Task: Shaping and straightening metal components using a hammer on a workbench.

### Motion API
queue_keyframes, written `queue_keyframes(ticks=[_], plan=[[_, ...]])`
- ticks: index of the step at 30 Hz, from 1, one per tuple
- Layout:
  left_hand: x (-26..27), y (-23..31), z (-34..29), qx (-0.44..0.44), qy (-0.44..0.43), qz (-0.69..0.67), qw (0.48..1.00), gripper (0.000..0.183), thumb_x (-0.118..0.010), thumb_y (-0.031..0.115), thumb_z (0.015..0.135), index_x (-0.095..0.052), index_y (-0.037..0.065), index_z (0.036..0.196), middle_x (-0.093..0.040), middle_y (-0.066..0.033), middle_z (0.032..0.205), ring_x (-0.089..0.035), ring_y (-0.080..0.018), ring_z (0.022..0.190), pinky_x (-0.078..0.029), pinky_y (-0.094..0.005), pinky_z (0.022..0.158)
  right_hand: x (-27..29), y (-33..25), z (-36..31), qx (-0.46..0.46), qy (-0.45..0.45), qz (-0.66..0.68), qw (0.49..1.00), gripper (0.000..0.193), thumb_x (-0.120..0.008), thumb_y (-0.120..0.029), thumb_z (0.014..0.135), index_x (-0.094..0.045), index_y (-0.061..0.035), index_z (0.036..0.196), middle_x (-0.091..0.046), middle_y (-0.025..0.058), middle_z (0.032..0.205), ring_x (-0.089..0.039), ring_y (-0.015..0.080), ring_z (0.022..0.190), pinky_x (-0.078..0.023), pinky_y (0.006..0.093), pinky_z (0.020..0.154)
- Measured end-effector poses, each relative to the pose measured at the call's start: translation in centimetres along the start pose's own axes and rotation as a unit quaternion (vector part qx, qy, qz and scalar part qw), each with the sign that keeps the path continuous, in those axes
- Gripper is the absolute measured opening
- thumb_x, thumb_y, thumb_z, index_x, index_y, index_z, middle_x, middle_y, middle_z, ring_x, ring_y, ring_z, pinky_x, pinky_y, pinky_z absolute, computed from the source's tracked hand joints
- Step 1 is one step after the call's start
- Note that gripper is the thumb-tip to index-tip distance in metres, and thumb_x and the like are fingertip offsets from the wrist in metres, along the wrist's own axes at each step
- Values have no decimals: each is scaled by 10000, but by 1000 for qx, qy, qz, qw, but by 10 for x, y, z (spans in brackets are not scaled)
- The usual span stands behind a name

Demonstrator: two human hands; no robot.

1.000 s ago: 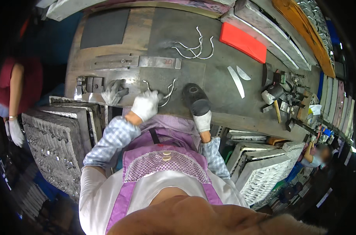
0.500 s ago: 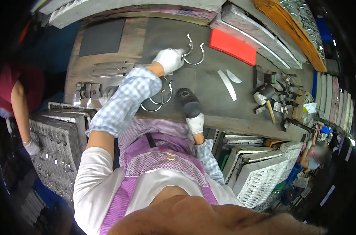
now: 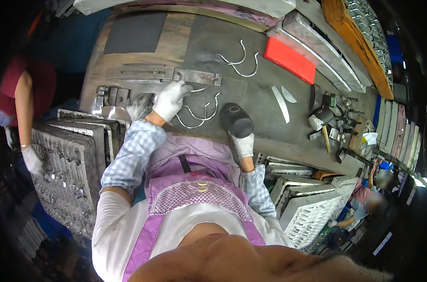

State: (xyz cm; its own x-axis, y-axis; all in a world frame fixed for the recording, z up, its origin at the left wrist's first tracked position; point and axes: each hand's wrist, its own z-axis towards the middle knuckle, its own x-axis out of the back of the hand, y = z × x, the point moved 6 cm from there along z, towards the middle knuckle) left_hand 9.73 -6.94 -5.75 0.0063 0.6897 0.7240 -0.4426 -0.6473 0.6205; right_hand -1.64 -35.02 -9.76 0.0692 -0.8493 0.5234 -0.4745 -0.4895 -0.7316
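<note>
My left hand, in a white glove, is closed at the end of a thin curved metal rod over the bench. Just right of it lie bent metal rods shaped like open hooks. Nearer the front edge, my gloved right hand is wrapped round a black mallet, whose rounded head hides part of the fingers. Two more curved rods lie farther back on the dark bench top. A slotted metal bar lies beyond my left hand.
A red block lies at the back right. Two pale curved strips, a wooden-handled hammer and metal blocks lie on the right. A metal fixture stands left. Stacked metal plates flank the bench; a co-worker's gloved hand touches the left ones.
My left hand has come back from the far curved rods toward the near left, to another rod. My right hand stays on the mallet. The view has shifted slightly.
</note>
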Motion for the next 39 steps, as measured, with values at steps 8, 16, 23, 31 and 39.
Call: queue_keyframes(ticks=[8,16,23,31,39], plan=[[-15,-37,-45,169,-94,-385,903,418,-486,382,983,-586,9,1144,-616,-49,939,-583,-167,863,-479,-300,819,25,-147,-36,387,45,-53,919,230,-700,-122,763,-684,-20,968,-687,132,971,-662,320,877,-528,379,775],[14,30,-1,34,28,-72,996,257,-592,35,785,-634,91,1033,-641,-113,969,-628,-318,913,-527,-404,782,37,-36,-26,105,70,-96,987,251,-713,-244,770,-694,-44,921,-693,147,782,-678,324,702,-535,372,651],[-18,14,12,-31,-171,179,968,150,-566,61,754,-629,132,870,-555,-90,730,-598,-276,708,-502,-401,629,-1,50,-10,82,89,-186,975,226,-688,-231,779,-693,-21,862,-706,150,890,-682,318,841,-534,393,739],[-19,63,-23,-12,-51,88,995,195,-567,48,757,-604,122,934,-555,-66,835,-603,-255,748,-514,-391,645,56,8,11,17,180,-226,957,177,-666,-210,742,-697,-122,893,-686,159,786,-670,340,736,-526,411,663],[-48,65,-44,26,-119,145,982,153,-500,53,818,-571,80,951,-542,-114,852,-594,-292,760,-520,-397,658,88,-7,37,93,255,-364,891,254,-666,-264,787,-698,-218,1035,-697,80,829,-670,292,780,-519,409,691]])
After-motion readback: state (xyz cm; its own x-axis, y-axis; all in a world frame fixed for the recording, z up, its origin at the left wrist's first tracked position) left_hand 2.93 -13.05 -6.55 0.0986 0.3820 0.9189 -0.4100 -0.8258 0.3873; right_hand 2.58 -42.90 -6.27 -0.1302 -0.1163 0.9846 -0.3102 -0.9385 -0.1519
